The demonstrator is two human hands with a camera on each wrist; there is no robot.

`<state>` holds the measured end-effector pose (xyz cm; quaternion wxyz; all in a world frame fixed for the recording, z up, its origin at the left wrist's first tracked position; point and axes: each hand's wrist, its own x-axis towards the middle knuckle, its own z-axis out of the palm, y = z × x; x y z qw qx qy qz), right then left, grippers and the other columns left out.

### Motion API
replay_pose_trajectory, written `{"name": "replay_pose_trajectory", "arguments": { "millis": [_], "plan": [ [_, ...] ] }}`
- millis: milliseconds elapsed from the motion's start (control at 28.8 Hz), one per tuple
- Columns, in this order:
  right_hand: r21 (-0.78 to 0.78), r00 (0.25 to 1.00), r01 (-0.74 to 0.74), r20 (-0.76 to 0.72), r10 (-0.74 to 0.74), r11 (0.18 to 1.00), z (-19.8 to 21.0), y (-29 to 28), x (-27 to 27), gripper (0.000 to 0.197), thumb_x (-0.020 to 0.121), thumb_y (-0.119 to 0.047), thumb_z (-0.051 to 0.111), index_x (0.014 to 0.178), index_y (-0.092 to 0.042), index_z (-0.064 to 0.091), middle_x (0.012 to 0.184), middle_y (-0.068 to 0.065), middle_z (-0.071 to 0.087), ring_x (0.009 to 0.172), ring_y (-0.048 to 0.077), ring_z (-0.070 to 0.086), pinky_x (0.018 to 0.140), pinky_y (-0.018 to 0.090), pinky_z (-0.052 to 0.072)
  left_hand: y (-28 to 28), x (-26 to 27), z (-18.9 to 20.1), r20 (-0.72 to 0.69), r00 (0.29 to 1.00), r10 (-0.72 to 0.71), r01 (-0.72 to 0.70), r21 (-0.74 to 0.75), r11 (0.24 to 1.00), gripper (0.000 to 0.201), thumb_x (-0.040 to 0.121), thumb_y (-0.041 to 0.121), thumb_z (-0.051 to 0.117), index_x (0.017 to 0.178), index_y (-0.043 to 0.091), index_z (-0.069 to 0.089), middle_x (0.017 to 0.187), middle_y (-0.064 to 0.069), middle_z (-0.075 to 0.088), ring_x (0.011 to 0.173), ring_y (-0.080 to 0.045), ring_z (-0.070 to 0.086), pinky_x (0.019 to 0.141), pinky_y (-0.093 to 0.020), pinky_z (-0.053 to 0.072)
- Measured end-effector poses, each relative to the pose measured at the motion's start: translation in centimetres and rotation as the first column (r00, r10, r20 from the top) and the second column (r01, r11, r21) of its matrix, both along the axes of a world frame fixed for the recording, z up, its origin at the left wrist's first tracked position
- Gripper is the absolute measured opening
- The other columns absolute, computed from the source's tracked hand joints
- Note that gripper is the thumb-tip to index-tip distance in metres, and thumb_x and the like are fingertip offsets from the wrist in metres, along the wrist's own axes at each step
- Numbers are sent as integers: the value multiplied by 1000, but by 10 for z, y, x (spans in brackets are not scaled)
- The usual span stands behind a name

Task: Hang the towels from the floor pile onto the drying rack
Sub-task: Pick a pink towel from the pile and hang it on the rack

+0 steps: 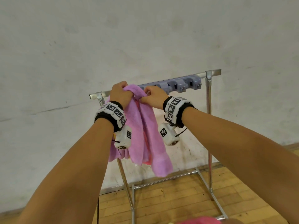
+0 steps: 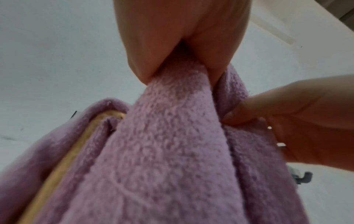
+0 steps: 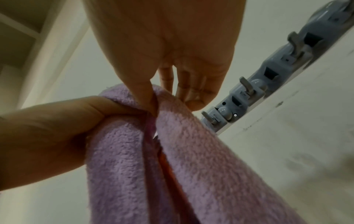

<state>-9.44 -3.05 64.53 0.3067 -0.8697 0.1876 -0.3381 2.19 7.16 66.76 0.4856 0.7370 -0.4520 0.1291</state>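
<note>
A lilac terry towel [image 1: 145, 133] hangs bunched in front of the metal drying rack [image 1: 208, 101], level with its top bar. My left hand [image 1: 120, 94] grips the towel's gathered top in a fist; in the left wrist view the lilac towel [image 2: 162, 151] comes out from between its curled fingers [image 2: 141, 60]. My right hand [image 1: 153, 97] pinches a fold just to the right; in the right wrist view its thumb and forefinger [image 3: 147, 97] nip the lilac towel [image 3: 191, 159] edge. A pink strip shows between the folds. A grey strip of hook clips [image 1: 179, 85] sits on the bar.
A pale wall stands close behind the rack. The floor [image 1: 178, 199] is wooden parquet. The rack's base frame [image 1: 161, 183] stretches toward me on the floor. A pink towel [image 1: 199, 220] shows at the bottom edge of the head view.
</note>
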Motion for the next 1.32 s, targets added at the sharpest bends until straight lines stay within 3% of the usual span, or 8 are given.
{"name": "replay_pose_trajectory", "arguments": {
  "millis": [139, 417, 555, 798, 868, 1041, 1146, 1319],
  "plan": [
    [-23, 992, 110, 66, -108, 994, 9, -10, 16, 14, 83, -19, 67, 94, -19, 60, 94, 1, 63, 87, 21, 59, 61, 25, 42, -3, 19, 11, 89, 987, 135, -140, 57, 988, 31, 84, 5, 52, 61, 19, 37, 60, 0, 41, 60, -18, 35, 51, -27, 29],
    [-195, 985, 172, 45, -167, 966, 28, -29, 47, 20, 85, -12, 54, 99, -24, 61, 97, 2, 61, 88, 24, 56, 76, 34, 49, -13, 50, 20, 162, 950, 267, -284, 94, 954, 17, 80, -2, 46, 77, 14, 52, 78, -11, 57, 74, -29, 49, 62, -36, 42],
    [-302, 975, 222, 51, -217, 927, 31, -36, 62, 25, 85, -8, 55, 104, -22, 61, 109, 7, 57, 96, 27, 55, 77, 37, 50, -18, 58, 21, 189, 932, 308, -329, 89, 940, 16, 79, -1, 47, 83, 13, 54, 80, -10, 56, 73, -31, 49, 62, -34, 36],
    [-341, 969, 217, -42, -245, 915, 15, -38, 79, 27, 81, -3, 54, 105, -15, 55, 107, 8, 57, 97, 28, 56, 78, 39, 48, -28, 72, -1, 230, 938, 260, -304, 179, 936, 3, 81, 9, 51, 83, 10, 54, 79, -10, 57, 73, -30, 51, 60, -33, 35],
    [-347, 971, 178, -87, -221, 921, 11, -38, 81, 28, 81, -3, 54, 107, -12, 55, 107, 10, 60, 97, 30, 57, 83, 42, 51, -29, 74, -5, 216, 943, 251, -297, 214, 931, 8, 84, 19, 54, 89, 13, 55, 82, -7, 59, 75, -30, 53, 64, -33, 38],
    [-431, 948, 163, -180, -262, 887, 11, -35, 80, 27, 83, -9, 56, 110, -10, 54, 106, 14, 61, 95, 35, 60, 78, 42, 53, -30, 69, -11, 262, 937, 233, -311, 317, 896, 21, 90, 32, 51, 99, 14, 57, 85, -6, 57, 75, -27, 51, 64, -32, 35],
    [-494, 942, 99, -232, -241, 864, 13, -35, 79, 23, 86, -8, 56, 109, -9, 55, 107, 15, 61, 97, 35, 60, 72, 36, 46, -31, 65, -11, 312, 924, 222, -331, 361, 872, 23, 94, 28, 50, 99, 8, 60, 84, -8, 57, 76, -28, 54, 65, -32, 37],
    [-423, 941, 96, -258, -221, 901, 0, -36, 76, 24, 91, -8, 54, 114, -7, 58, 116, 15, 63, 107, 34, 59, 79, 34, 43, -31, 66, -13, 330, 923, 200, -332, 414, 848, 29, 94, 25, 52, 92, 3, 70, 91, -16, 67, 88, -35, 64, 68, -32, 46]
  ]
}}
